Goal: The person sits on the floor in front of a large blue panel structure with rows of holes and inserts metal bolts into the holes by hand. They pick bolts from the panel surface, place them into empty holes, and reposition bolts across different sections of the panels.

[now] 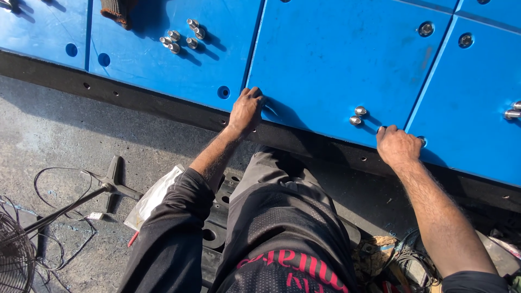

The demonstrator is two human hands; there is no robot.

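Across the top of the view lies the big blue plastic panel (325, 65), its near edge over a black base strip (304, 142). Both hands seem to be seating or shifting it — a judgement. At nine o'clock of two loose silver bolts (357, 115), the left hand (245, 110) presses fingers curled, holding nothing; at three o'clock, the right hand (398, 145) lies flat-knuckled, arm straight — empty too.

I look down on a grey concrete floor (59, 130), rough and stained, lit by hard sunlight that throws sharp shadows. At nine o'clock a black stand (111, 184) lies on it with thin cables (59, 217) looping around. At eight o'clock the wire grille of a fan (13, 255) shows. At four o'clock more tangled wires (407, 258) lie in shade.
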